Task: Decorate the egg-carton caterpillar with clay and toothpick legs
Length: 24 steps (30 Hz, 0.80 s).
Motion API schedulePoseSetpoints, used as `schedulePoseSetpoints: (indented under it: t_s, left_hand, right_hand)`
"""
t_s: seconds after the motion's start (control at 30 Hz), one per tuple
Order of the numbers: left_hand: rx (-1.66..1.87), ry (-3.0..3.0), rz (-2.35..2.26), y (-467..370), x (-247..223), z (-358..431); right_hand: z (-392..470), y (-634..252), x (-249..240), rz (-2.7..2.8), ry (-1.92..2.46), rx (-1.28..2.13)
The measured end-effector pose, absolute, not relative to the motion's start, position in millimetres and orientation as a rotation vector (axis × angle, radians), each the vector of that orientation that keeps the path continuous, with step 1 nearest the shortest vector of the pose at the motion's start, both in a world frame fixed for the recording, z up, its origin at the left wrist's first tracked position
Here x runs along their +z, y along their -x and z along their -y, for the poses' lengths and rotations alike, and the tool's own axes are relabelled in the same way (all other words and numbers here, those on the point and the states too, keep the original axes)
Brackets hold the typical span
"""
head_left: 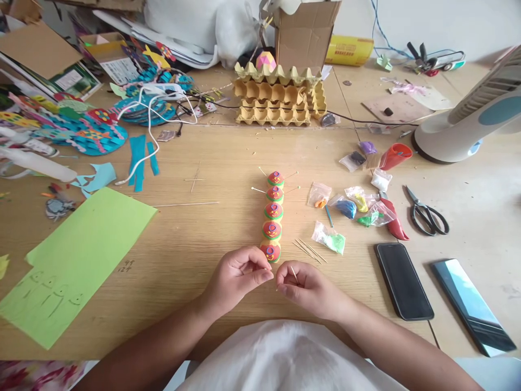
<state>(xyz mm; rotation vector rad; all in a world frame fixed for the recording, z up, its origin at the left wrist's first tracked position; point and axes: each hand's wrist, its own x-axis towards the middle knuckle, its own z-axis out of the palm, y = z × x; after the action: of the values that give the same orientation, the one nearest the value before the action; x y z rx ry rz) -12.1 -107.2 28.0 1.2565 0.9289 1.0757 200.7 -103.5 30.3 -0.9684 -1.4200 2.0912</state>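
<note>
My right hand (311, 287) is closed in a pinch on a toothpick (293, 273). Close beside it, my left hand (242, 274) has its thumb and fingertips pressed together; a tiny pale bit shows there, too small to make out. Just beyond my fingers stands a strip of egg-carton cups (272, 231) with red tops, green rims and smiling faces. Thin sticks with pale tips (259, 190) poke out from the sides of the two farthest cups. Right of the strip lie several loose toothpicks (310, 251) and a bag of light green clay (329, 237).
Bagged coloured clay (347, 208), scissors (427, 213) and two phones (404, 281) lie to the right, with a fan (456, 127) behind. Stacked egg cartons (272, 114) stand at the back. Green paper (87, 255) and a white cable (150, 127) are on the left.
</note>
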Motion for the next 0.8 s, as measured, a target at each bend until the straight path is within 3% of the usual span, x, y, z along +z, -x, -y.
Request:
schedulePoseSetpoints:
  t_s: [0.4,0.8]
  left_hand:
    - [1.215,-1.968,-0.904,7,39,109]
    - [1.239,-2.103,-0.888,4,40,110]
  right_hand:
    - [105,-190,38,1.621,0.891,2.029]
    - [106,-186,41,1.643,0.898,2.005]
